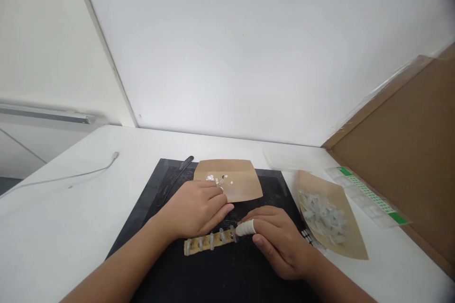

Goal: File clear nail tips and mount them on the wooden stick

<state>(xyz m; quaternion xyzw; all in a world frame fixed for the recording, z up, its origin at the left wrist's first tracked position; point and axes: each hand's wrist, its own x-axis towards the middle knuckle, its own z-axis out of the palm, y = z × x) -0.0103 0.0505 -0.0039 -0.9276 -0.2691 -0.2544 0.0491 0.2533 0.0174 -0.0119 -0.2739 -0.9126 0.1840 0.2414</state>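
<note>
A short tan strip (195, 246) lies on the black mat (213, 279), with several clear, tube-like pieces set crosswise along it. My right hand (277, 241) is at the strip's right end. Its index finger wears a ribbed white finger cover (246, 228) and its tip touches or nearly touches the last clear piece; the thumb is held apart. My left hand (199, 206) rests above the strip, its curled fingers by the near edge of a tan paper tray (245, 189). Thumb and index finger come close together; anything between them is hidden. Small white, shiny bits (212, 178) lie in that tray.
Black tweezers or a similar slim tool (177, 175) lie at the mat's upper left. A second tan tray (355, 246) holds many clear pieces at right. Beyond it is a clear case with a green-white label (373, 194). A white cable (88, 170) crosses the left table.
</note>
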